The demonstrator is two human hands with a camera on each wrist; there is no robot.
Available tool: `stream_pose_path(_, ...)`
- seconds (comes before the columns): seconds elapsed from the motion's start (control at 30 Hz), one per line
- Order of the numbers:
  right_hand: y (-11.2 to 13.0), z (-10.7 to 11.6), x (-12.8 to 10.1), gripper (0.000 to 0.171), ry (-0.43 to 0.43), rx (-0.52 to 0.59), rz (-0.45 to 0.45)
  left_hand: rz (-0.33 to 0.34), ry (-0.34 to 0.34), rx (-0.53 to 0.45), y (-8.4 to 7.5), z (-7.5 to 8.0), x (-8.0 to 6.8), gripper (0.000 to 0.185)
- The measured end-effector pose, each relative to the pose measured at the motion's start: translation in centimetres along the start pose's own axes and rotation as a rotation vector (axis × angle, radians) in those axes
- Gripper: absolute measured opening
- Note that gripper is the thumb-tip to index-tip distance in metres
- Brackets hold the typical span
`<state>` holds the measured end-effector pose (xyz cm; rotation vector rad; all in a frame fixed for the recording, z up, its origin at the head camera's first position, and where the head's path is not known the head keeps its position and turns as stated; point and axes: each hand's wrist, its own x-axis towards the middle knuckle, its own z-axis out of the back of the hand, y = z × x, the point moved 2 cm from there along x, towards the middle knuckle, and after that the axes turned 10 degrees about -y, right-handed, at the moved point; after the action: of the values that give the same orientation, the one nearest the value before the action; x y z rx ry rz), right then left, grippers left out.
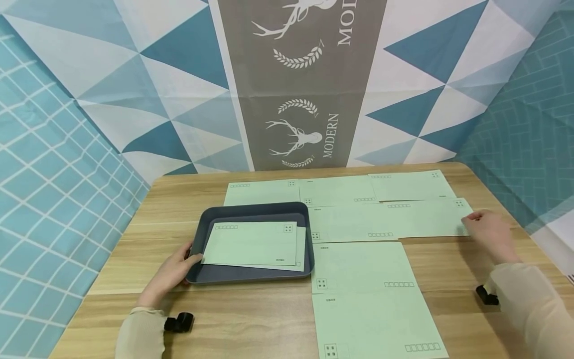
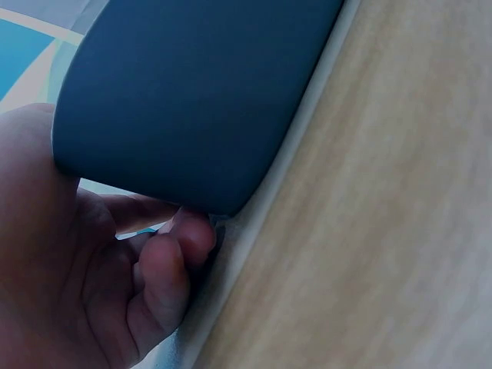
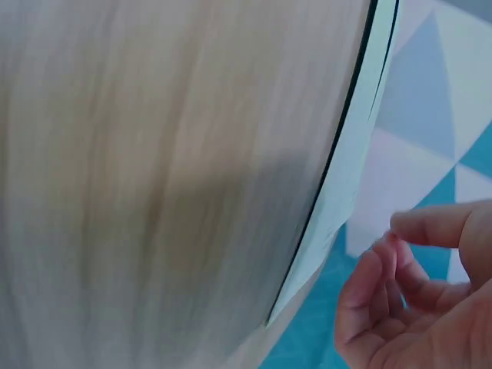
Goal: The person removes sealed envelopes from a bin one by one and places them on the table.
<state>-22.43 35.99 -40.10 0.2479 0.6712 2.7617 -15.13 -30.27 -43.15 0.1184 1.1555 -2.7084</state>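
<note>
While the tray [image 1: 237,274] partly hides an envelope [image 1: 264,193] | left hand [image 1: 169,270] grips tray | right hand [image 1: 492,233] curled, empty

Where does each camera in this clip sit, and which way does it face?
Head: on the person's head, facing forward and down over table, tray and green envelopes; left hand, right hand and sleeves show.
Left wrist: on that wrist, facing the tray's outside and the table; left hand shows.
Right wrist: on that wrist, facing along the table toward an envelope edge and patterned backdrop; right hand shows.
Head and left wrist share the left hand holding the tray.
</note>
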Motion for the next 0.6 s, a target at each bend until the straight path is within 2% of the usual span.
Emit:
stream_pose_path(0.2, 2.8, -1.0, -0.7, 0.037, 0.056, 0.007, 0.152, -0.007, -0.007, 0.012, -0.1, 0.0, 0.1, 0.062)
stream_pose_path(0.43, 5.8, -1.8, -1.6, 0.028, 0.016, 0.055, 0.278, 0.004, -0.003, 0.0, -0.1, 0.0, 0.0, 0.062)
stream_pose_path(0.6, 7.8, -2.3, -2.8, 0.028, 0.032, 0.093, 0.333, -0.004, -0.003, 0.008, -0.1, 0.0, 0.0, 0.061)
